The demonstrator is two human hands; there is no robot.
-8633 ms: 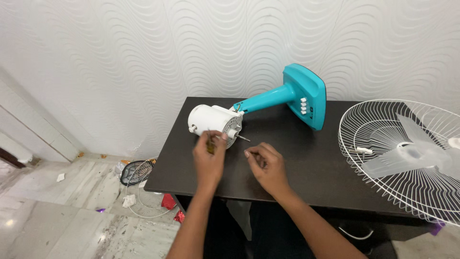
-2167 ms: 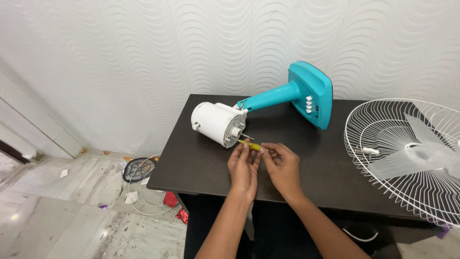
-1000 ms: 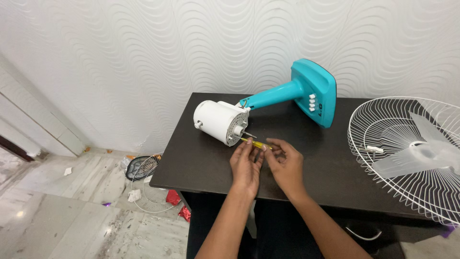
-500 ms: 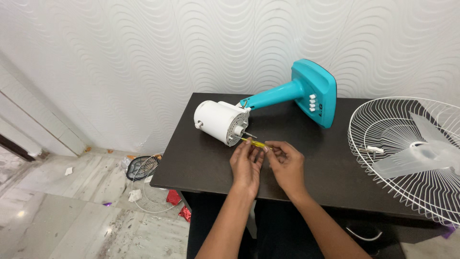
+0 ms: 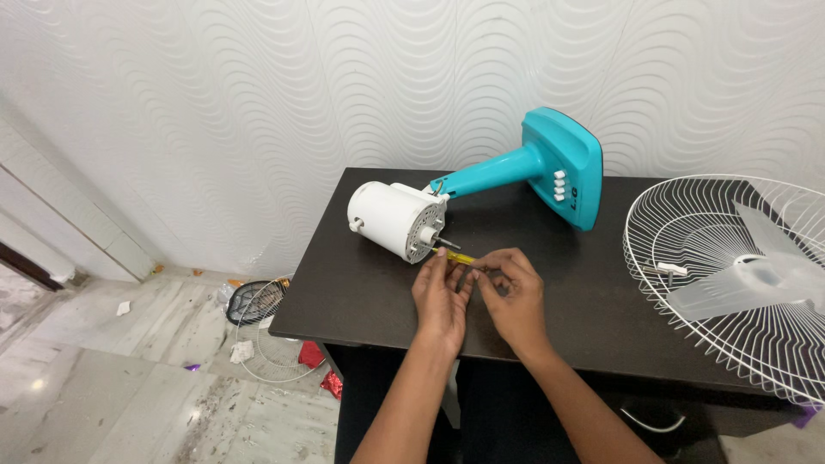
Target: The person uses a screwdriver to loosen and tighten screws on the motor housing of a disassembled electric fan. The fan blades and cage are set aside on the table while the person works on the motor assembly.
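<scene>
Dark table (image 5: 361,288) against white wavy wall (image 5: 258,94), littered marble floor (image 5: 129,387)

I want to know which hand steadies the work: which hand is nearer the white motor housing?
Left. The left hand is just below the white motor housing, fingers near its face by the yellow screwdriver; the right hand sits farther right, on the handle end.

I see no packages, signs or screens. The only label is a small dark marking on the teal fan base (image 5: 563,167), at about one o'clock from my hands, just below its three white buttons (image 5: 559,185).
</scene>
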